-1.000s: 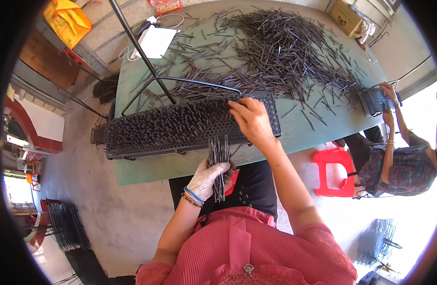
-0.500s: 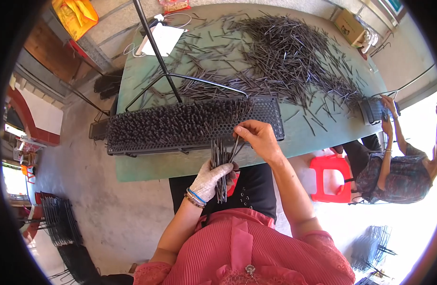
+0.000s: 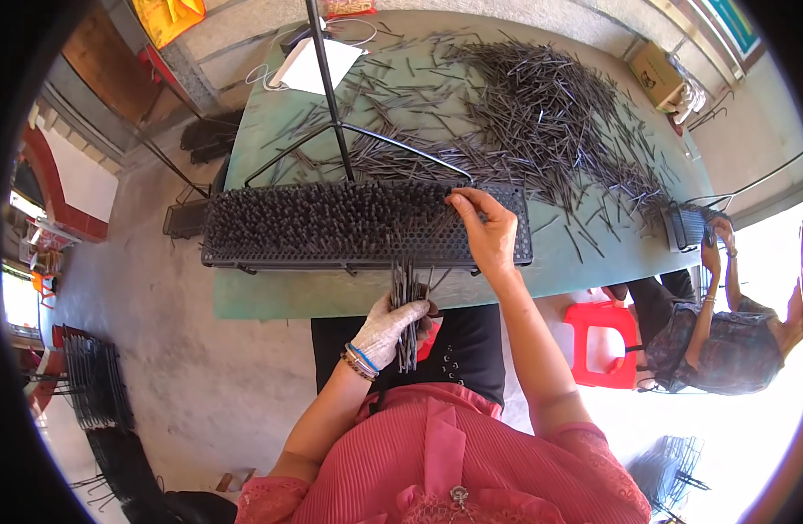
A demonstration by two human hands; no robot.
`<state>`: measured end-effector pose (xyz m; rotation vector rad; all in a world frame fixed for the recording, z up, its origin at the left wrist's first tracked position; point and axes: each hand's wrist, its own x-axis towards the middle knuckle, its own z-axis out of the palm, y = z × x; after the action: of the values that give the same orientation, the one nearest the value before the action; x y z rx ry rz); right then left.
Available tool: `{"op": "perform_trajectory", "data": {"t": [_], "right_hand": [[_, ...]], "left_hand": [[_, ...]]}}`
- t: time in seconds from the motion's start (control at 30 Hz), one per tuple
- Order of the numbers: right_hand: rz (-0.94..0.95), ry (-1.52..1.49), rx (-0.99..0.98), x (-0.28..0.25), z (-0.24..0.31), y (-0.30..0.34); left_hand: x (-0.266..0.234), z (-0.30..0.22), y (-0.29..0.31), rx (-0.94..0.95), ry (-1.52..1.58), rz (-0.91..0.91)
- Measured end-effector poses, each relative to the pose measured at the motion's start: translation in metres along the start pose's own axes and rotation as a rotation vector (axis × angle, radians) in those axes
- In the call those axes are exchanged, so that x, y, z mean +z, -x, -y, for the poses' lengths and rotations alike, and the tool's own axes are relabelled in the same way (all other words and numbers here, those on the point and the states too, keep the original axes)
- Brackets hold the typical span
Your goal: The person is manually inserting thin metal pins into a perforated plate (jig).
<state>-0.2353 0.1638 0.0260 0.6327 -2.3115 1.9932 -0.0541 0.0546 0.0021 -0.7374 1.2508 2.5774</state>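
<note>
Left hand, in a whitish knitted glove, closed round a bundle of thin dark sticks; the sticks stand roughly upright, tops fanned slightly, just in front of the near edge of the rack.

Right hand, bare, over the right-hand part of a long black rectangular perforated rack; thumb and forefinger pinched together near its rear edge; whether a stick lies between their tips is too small to tell.

Rack, set along the near side of a pale green worktop; left and middle crowded with upright sticks, right end showing bare holes; a black metal rod with branching legs rises above the rear edge.

Loose sticks, dark, in a large heap on the far right half of the worktop, others scattered to left and front; a flat white sheet-like item at the far left.

Cardboard box, brown, beyond the far right corner; co-worker in a dark patterned top, at right, hands at a smaller dark rack; stool, red plastic, beside that person; bag, bright yellow, upper left.
</note>
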Motion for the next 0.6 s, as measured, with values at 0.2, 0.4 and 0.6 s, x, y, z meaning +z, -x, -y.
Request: {"op": "perform_trajectory", "data": {"t": [0.2,0.4,0.6], "right_hand": [[-0.005,0.227,-0.227,0.0057,0.0038,-0.0001],[-0.011,0.316,-0.414,0.0035,0.0036,0.0011],[0.073,0.332,-0.516,0.0003,0.0008,0.0002]], "left_hand": [[-0.0059,0.0006,0.0027,-0.017,-0.001,0.005],[-0.0061,0.0007,0.0030,-0.028,0.034,0.008],[-0.0095,0.0045,0.0006,-0.031,0.038,0.036]]}}
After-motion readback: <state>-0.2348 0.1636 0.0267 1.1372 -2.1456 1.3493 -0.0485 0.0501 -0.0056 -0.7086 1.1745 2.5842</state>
